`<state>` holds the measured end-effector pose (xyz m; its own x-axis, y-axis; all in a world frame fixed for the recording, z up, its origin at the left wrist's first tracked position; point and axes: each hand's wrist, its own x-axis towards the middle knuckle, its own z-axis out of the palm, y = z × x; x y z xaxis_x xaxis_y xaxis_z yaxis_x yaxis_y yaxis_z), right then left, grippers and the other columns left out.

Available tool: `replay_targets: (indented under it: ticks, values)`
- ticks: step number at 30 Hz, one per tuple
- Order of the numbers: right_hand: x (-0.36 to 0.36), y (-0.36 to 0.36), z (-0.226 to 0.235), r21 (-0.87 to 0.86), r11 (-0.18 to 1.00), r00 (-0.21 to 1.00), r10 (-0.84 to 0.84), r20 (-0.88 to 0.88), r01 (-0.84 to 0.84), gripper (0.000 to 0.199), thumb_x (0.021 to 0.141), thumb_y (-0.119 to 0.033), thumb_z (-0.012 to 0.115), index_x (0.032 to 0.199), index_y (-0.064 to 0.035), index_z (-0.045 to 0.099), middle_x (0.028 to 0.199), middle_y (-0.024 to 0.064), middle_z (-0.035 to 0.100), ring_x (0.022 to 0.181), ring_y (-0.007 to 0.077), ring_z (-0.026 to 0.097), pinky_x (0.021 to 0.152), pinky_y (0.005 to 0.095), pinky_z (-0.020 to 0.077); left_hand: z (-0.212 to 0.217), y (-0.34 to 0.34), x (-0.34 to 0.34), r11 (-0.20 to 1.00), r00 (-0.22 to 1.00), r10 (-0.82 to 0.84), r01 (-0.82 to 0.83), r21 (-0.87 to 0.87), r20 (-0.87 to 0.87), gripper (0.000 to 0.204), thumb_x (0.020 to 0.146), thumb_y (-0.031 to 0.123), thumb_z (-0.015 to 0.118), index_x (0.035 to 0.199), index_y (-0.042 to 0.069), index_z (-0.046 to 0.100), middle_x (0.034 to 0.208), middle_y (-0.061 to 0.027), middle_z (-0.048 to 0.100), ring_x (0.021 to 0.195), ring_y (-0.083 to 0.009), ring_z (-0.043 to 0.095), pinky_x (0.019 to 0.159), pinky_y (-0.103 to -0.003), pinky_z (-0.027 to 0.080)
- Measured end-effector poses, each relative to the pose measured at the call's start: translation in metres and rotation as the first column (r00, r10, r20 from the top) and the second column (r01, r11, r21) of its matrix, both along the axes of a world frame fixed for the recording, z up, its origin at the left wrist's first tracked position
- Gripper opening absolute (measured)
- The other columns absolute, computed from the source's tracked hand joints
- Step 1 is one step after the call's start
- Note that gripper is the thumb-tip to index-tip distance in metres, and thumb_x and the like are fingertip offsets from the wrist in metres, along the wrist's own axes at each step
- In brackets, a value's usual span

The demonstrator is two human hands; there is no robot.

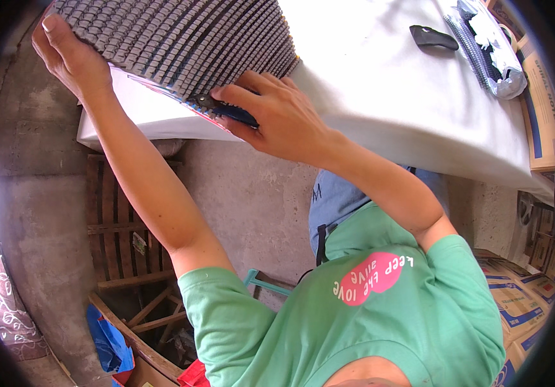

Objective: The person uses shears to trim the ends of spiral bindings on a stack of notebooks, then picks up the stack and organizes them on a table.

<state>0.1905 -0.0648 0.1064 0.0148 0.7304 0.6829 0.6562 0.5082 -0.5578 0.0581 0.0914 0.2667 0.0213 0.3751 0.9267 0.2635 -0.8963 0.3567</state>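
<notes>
I see a grey sheet of spiral bindings (pixel 181 39) w/ a ribbed dark-and-light pattern at the near-left corner of the white table cover (pixel 380 84), a black tool (pixel 433 37) nr the far edge, plus my green shirt (pixel 355 322) w/ a pink patch.
</notes>
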Motion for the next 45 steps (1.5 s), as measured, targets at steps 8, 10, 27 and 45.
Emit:
replay_targets:
  ticks: [8,10,27,45]
  values:
    - [0.019,0.003,0.022,-0.440,0.695,0.735,0.189,-0.651,-0.568,0.036,0.077,-0.024,0.070,0.110,-0.0126,0.060,0.095,0.0093,0.062,0.082,0.0263,0.059,0.070,0.0356,0.0469,-0.002,-0.005,0.002,0.999,1.000,-0.005,0.006,-0.045,0.025,0.066,0.083,0.068,0.044,0.117,0.012,0.052,0.102,-0.0067,0.055,0.096,-0.0179,0.056,0.081,-0.034,0.046]
    - [0.009,0.000,0.009,-0.080,0.994,0.986,0.065,-0.153,-0.077,0.037,0.076,-0.024,0.071,0.110,-0.0138,0.060,0.096,0.0083,0.061,0.084,0.0262,0.059,0.073,0.0368,0.0462,-0.002,-0.004,0.001,0.999,1.000,-0.008,0.008,-0.036,0.015,0.066,0.083,0.068,0.045,0.117,0.012,0.051,0.101,-0.0066,0.055,0.095,-0.0177,0.056,0.081,-0.034,0.046]
    - [0.010,-0.003,0.019,-0.304,0.877,0.833,0.171,-0.526,-0.371,0.031,0.081,-0.027,0.065,0.106,-0.0085,0.061,0.097,0.0131,0.060,0.094,0.0283,0.058,0.079,0.0385,0.0453,0.002,0.001,-0.001,0.999,0.999,-0.025,0.025,-0.025,0.029,0.059,0.089,0.058,0.043,0.113,0.004,0.047,0.101,-0.0127,0.059,0.089,-0.0221,0.062,0.075,-0.033,0.053]
    - [0.013,-0.003,0.032,-0.258,0.920,0.902,0.179,-0.392,-0.295,0.033,0.081,-0.024,0.066,0.105,-0.0044,0.059,0.080,0.0106,0.063,0.068,0.0242,0.062,0.063,0.0371,0.0468,0.001,-0.006,0.005,0.993,0.992,-0.099,0.103,-0.057,0.078,0.055,0.090,0.054,0.045,0.114,0.005,0.049,0.100,-0.0098,0.059,0.090,-0.0181,0.059,0.080,-0.031,0.048]
